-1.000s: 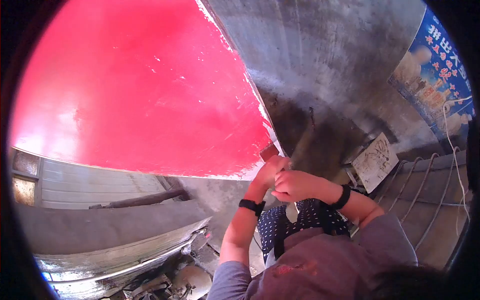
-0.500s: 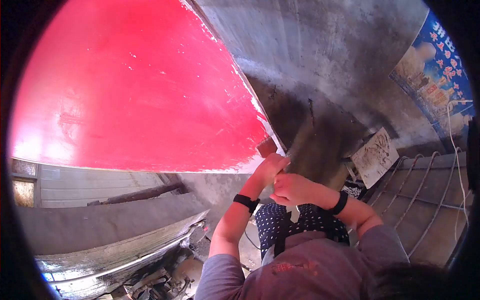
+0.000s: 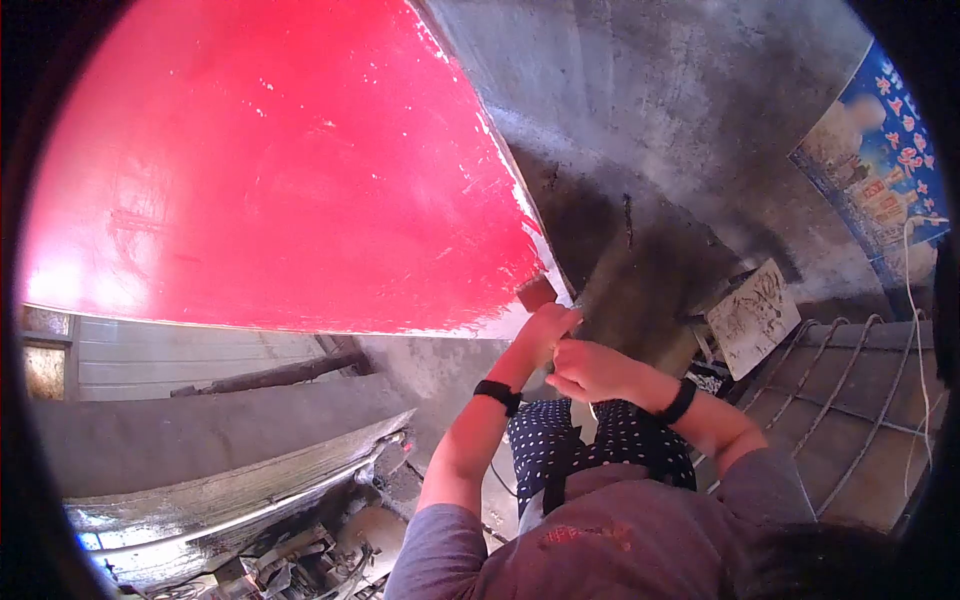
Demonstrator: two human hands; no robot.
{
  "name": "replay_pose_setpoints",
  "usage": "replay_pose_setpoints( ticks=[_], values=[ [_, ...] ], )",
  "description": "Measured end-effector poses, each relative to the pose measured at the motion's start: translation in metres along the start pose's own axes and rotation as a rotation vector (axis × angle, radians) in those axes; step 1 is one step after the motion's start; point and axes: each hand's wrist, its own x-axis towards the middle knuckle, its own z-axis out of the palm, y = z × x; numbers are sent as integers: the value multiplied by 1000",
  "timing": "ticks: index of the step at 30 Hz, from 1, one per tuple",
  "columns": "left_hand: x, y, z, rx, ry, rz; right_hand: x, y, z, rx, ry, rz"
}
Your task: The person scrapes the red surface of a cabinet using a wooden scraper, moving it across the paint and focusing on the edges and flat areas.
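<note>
In front of my body, at the near corner of a red board [image 3: 300, 190], my two hands are close together. My left hand [image 3: 546, 332] has its fingers closed, just below a small brown-red block or patch [image 3: 537, 292] at the board's corner. Against it, my right hand [image 3: 594, 369] is curled with its fingers bent inward. Whatever lies between the fingers is hidden or too small to name. The red board has chipped, pale edges and white scuffs.
A white panel with dark marks [image 3: 755, 318] leans at the right, beside a rack of metal bars [image 3: 835, 385]. A white cable [image 3: 912, 350] hangs there. Scrap [image 3: 300, 565] lies low at the left, below a grey ledge [image 3: 220, 435]. A blue poster [image 3: 900, 150] is upper right.
My right hand has turned and lifted slightly against the left, its fingers more visible. My left hand stays almost in place. The view has shifted a little.
</note>
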Motion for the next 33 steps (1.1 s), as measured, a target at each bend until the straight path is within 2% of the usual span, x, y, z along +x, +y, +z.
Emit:
replay_pose_setpoints(
  ticks=[2, 4, 6, 8, 9, 11, 12, 14, 16, 18, 19, 20, 21, 22, 23, 24, 27, 28, 30, 33],
  values=[
    [-12, -21, 23, -49, -171, -42, -7, 11, 14, 31, -22, 64],
    [-8, -19, 25, -70, -158, -72, -4, 11, 7, 45, -42, 126],
    [-5, -6, 20, -102, -158, -110, -7, -1, -1, 50, 24, 47],
    [9, 17, -2, -38, 126, 65, -2, -19, -17, 44, 25, 10],
    [10, 14, -3, -37, 124, 65, 2, -22, -22, 29, 30, -35],
    [7, 8, 0, -78, 14, -38, 1, -7, -9, 67, 15, 23],
    [5, 1, 6, -76, 20, -37, 0, 4, -2, 99, 3, 78],
    [-4, -18, 26, -44, -290, -167, -13, 24, 19, 108, 8, 64],
    [-7, -33, 45, 37, -319, -114, -18, 30, 19, 119, 22, 54],
    [-13, -27, 56, 96, -361, -70, -25, 26, 13, 40, 351, 171],
    [-9, -20, 55, -186, -239, -174, -31, 27, 9, 1, 314, 254],
    [-3, -15, 52, -464, -110, -271, -34, 27, 7, -6, 314, 253],
    [0, -14, 54, -468, -108, -268, -36, 23, 4, 498, 360, 607],
    [1, -12, 55, -273, -103, -122, -36, 19, 2, 1013, 390, 949],
    [1, -10, 57, -77, -99, 22, -39, 17, -4, 1093, 397, 1078],
    [1, -9, 57, 118, -93, 164, -38, 17, -7, 1095, 398, 1081],
    [4, 2, 49, 134, -109, 177, -53, 32, 4, 1516, 212, 1235],
    [9, 7, 42, 195, -129, 192, -51, 28, 3, 1520, 214, 1232],
    [14, 12, 34, 163, -95, 201, -48, 17, -4, 1718, 163, 1109],
    [16, 4, 32, 70, -55, 206, -32, 3, -10, 1678, 185, 1088]
  ],
)
